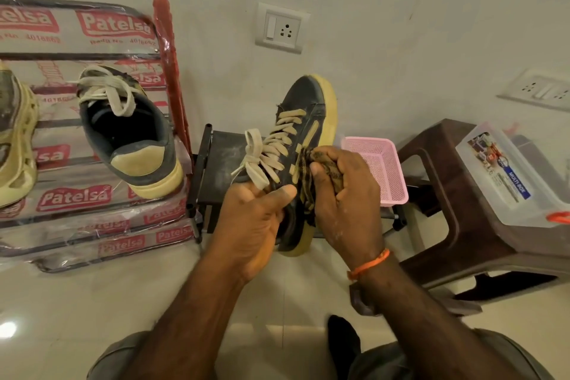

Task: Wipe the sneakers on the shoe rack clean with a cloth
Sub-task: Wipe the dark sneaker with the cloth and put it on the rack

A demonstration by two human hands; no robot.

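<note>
A dark sneaker [303,108] with a yellowed sole and beige laces is held up in mid-air, toe pointing away from me. My left hand [253,222] grips it at the heel and collar, thumb across the tongue. My right hand [342,194] holds a bunched brown patterned cloth [331,168] pressed against the sneaker's right side by the beige stripes. Its matching sneaker [132,133] sits tilted on the shoe rack [80,55] at the left, heel toward me. A pale yellow sneaker [15,139] lies at the rack's far left edge.
The rack is wrapped in printed plastic film. A small black stand [216,145] is behind the held sneaker, with a pink mesh basket [382,163] beside it. A brown plastic stool [447,194] carries a clear plastic box [509,176] at the right. Wall sockets [282,28] are behind.
</note>
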